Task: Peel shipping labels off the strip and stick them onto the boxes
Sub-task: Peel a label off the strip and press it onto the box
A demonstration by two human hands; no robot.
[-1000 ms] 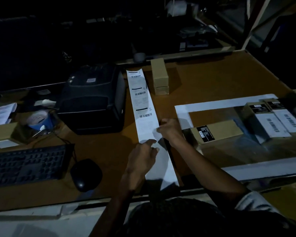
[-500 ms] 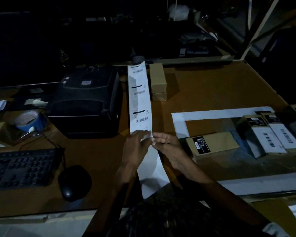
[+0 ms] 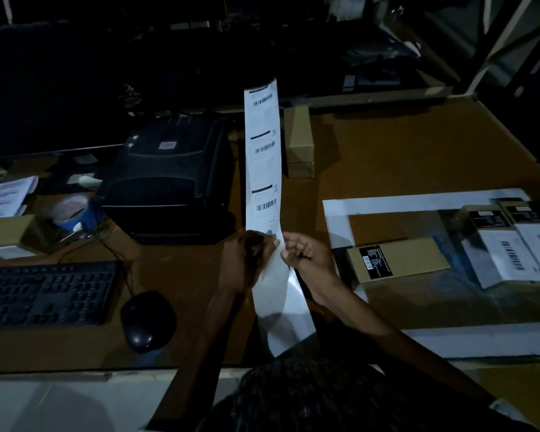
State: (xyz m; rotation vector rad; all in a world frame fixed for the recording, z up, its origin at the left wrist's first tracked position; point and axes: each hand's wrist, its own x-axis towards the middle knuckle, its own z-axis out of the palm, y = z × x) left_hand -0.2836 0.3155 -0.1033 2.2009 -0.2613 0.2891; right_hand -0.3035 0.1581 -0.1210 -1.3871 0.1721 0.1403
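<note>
Hands meet at the strip (image 3: 264, 169), held upright above the desk: my left hand (image 3: 247, 260) pinches its lower edge, and my right hand (image 3: 306, 255) at three o'clock of it pinches the corner of the lowest label. I judge a skewed pull could tear or crease that label. Farther at three o'clock lies an unlabelled box (image 3: 398, 260); labelled boxes (image 3: 505, 254) sit beyond. No open containers visible.

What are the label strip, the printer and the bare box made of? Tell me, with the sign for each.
Label strip: thin paper, matte print; its blank lower backing looks glossy and curls freely.
Printer: probably molded black plastic, dull sheen, rounded lid.
Bare box: likely tan cardboard, matte, with a black printed sticker.
</note>
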